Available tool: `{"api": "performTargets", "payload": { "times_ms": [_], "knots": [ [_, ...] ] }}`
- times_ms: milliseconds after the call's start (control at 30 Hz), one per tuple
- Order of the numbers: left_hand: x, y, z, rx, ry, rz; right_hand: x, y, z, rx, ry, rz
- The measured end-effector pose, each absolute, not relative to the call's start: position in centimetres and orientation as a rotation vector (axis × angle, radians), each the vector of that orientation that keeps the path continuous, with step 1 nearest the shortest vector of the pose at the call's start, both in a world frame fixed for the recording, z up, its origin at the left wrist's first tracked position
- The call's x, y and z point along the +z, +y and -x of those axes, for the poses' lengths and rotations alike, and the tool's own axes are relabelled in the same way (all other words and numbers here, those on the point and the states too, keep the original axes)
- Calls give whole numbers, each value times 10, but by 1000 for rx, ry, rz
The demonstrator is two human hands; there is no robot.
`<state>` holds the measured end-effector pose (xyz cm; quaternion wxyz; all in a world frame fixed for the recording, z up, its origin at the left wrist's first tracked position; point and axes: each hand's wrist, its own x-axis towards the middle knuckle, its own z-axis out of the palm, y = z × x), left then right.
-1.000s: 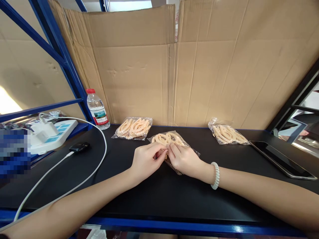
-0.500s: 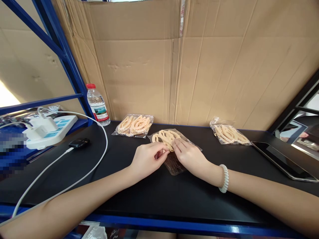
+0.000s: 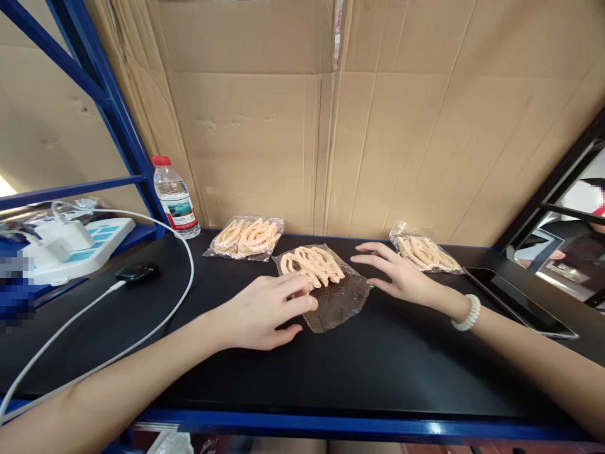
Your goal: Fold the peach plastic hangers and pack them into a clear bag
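Note:
In the middle of the black table lies a clear plastic bag (image 3: 343, 299) with several pale peach, loop-shaped pieces (image 3: 312, 265) in its far part; its near part is flat. My left hand (image 3: 267, 309) is over the bag's left edge, fingers loosely curved and apart, with nothing seen in them. To the right of the bag is my right hand (image 3: 397, 274), fingers spread and holding nothing, thumb close to the bag's right corner. I cannot tell whether either hand touches the plastic.
Filled bags lie at the back left (image 3: 246, 238) and back right (image 3: 423, 249). A water bottle (image 3: 177, 198) stands near the left post. A white cable (image 3: 189, 277) loops past a small black device (image 3: 137, 272) and a power strip (image 3: 101, 243). A tablet (image 3: 517, 302) lies at right.
Both hands have come apart from the loop-shaped pieces, the left moving left and nearer, the right moving right with its fingers spreading. The flat near part of the bag now shows. The view has shifted slightly.

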<state>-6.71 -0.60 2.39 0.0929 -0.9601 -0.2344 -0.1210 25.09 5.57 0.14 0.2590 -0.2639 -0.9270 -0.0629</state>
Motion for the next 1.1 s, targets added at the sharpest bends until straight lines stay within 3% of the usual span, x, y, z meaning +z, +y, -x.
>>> {"api": "performTargets", "payload": {
  "times_ms": [200, 633, 900, 1100],
  "knots": [
    [8, -2, 61, -424, -714, 2629, -16, 64, -242, -39, -2425, 572],
    [10, 7, 69, -756, -684, 2834, -16, 67, -247, 62, -2275, 456],
    [11, -3, 55, -1370, -1428, 3101, -15, 47, -247, 746, -2060, 724],
    [9, -2, 56, -1664, -1888, 2963, -18, 52, -233, 917, -1855, 897]
  ]
}}
